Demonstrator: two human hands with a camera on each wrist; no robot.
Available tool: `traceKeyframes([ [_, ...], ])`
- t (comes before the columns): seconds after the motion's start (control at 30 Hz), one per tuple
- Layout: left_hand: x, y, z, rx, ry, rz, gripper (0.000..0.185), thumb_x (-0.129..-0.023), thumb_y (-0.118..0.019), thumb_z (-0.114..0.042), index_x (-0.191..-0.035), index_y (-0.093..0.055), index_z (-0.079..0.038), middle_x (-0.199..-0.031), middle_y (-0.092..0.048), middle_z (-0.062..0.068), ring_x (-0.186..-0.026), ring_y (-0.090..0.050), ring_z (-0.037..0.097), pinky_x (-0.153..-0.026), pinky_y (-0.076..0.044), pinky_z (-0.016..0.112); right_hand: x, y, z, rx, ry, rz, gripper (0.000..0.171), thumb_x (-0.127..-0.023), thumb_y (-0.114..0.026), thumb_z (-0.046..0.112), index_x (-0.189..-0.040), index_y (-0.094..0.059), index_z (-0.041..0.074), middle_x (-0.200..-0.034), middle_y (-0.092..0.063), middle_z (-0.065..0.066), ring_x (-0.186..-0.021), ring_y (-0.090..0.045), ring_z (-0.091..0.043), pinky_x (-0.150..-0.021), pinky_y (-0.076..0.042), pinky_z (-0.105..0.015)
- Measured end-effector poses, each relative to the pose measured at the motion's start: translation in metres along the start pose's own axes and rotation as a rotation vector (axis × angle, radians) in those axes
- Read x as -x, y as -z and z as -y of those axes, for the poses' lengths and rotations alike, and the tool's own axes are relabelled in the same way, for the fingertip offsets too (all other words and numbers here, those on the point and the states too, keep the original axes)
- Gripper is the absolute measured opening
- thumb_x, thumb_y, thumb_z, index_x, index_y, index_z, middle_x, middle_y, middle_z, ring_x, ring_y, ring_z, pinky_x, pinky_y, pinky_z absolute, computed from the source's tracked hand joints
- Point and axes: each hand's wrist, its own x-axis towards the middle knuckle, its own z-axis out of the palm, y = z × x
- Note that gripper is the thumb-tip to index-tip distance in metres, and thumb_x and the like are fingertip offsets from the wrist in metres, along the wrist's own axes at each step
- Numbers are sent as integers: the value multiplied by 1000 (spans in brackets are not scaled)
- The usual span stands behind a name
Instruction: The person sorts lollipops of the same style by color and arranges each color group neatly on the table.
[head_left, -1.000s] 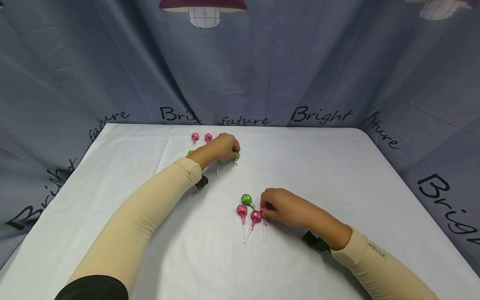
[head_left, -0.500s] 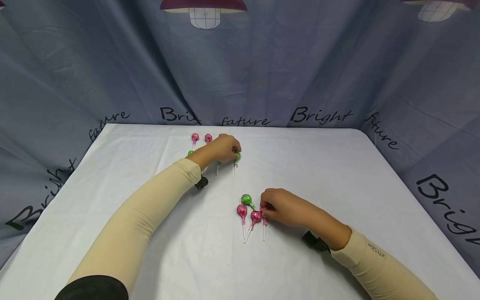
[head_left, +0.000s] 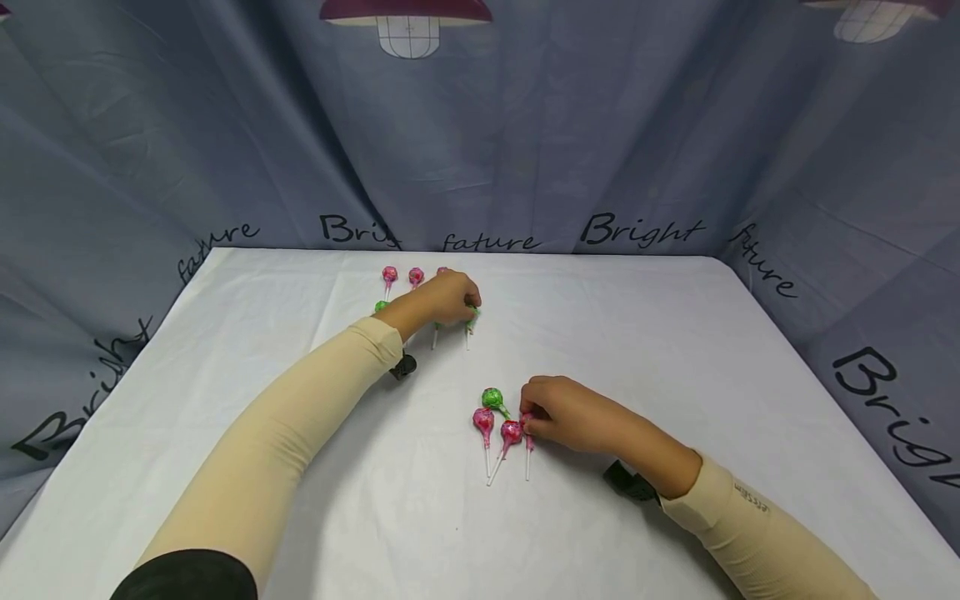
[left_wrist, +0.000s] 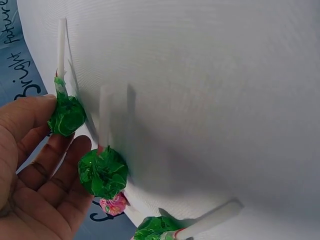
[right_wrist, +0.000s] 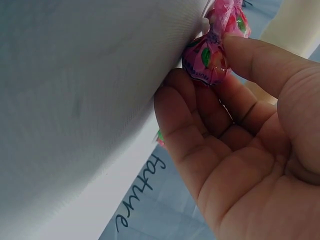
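Barely anything had moved since a second earlier, except the left hand point(head_left: 447, 297) had nudged its green lollipop point(head_left: 472, 315) a touch closer in. Up front the right hand point(head_left: 564, 412) was pinching a pink lollipop point(right_wrist: 206, 61) by its wrapped head on the desk point(head_left: 675, 350), right next to two more pink ones point(head_left: 497, 427) and a green one point(head_left: 492, 398). Further back the left hand, fingers curled, held that green lollipop in a green row just in front of a pink row point(head_left: 402, 274), so I'd guess the sorting was over halfway, with four near ones left.
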Motion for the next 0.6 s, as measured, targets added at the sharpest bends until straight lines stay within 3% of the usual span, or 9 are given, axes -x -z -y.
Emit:
traceKeyframes([
  [0.6,3,1,0,-9,-8,-14,17,-93,-69,-14,-107,-73,-4,-102,-68,7,-93,-57,19,-88,-46,34,1,0,1,9,0,-7,16,-91,-71,8,-81,-60,15,-79,-50,9,-72,-46,-7,-65,-42,-25],
])
